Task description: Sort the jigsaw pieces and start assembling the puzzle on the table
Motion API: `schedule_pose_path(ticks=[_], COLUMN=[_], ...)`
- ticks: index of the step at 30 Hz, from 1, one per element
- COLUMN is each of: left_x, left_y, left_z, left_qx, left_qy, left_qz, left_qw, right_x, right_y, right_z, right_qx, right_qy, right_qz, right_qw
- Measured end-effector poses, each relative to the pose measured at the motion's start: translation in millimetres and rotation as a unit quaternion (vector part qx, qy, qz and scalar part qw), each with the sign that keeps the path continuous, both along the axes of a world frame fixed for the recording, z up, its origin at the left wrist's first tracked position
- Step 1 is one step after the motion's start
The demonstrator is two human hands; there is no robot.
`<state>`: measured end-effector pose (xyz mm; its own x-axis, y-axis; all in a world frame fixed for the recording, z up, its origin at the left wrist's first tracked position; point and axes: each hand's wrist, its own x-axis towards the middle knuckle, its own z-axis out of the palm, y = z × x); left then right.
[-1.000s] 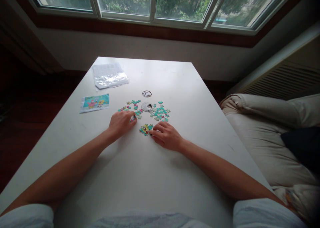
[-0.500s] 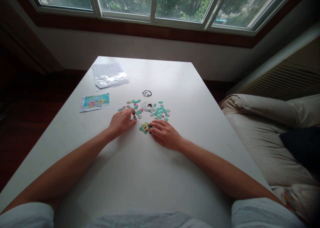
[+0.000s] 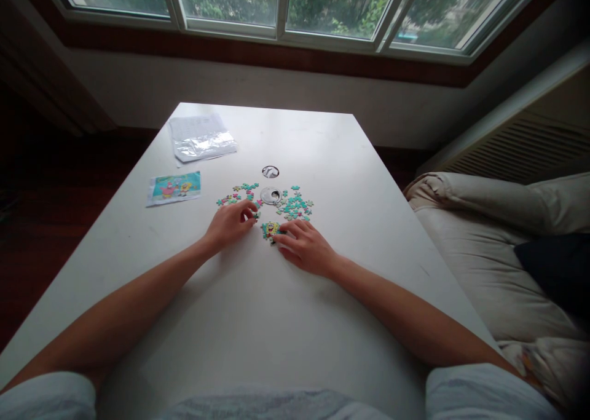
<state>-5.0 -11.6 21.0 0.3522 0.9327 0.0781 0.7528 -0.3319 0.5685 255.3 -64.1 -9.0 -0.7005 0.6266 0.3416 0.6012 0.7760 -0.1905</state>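
A small joined section of jigsaw puzzle (image 3: 271,229), with yellow and teal printing, lies on the white table. My right hand (image 3: 306,245) grips its right side, fingertips on its edge, and covers part of it. To the left, my left hand (image 3: 233,222) is closed in a pinch on a dark green puzzle piece (image 3: 255,216), just above the table and apart from the section. Loose teal puzzle pieces (image 3: 295,206) lie scattered beyond my right hand. Another group of loose pieces (image 3: 237,194), some pink, spreads beyond my left hand.
Between the loose groups sits a round silver lid-like disc (image 3: 267,196), with a smaller round disc (image 3: 270,171) behind it. A printed picture card (image 3: 174,188) and a clear plastic bag with paper (image 3: 203,138) lie on the left. A beige sofa (image 3: 479,254) stands beside the table.
The joined section has turned and shifted slightly under my right fingers. My left hand has moved a little to the right, toward the section, with its piece.
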Motion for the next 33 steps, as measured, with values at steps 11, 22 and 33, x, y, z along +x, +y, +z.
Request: schedule_pose_path(ticks=[11, 22, 33], left_x=[7, 10, 10], left_y=[-2, -1, -1], left_z=[-10.9, -19.4, -22.7], left_qx=[0.037, 0.084, 0.118], left_qy=[0.012, 0.033, 0.051], left_qz=[-0.006, -0.008, -0.006], left_qw=[0.999, 0.996, 0.992], right_x=[-1, -4, -6], right_y=[2, 2, 3], right_z=[-1.5, -0.3, 1.3], right_qx=[-0.007, -0.016, -0.014], right_qy=[0.0, -0.006, 0.003], right_qz=[0.001, -0.015, -0.014], right_qw=[1.0, 1.0, 1.0])
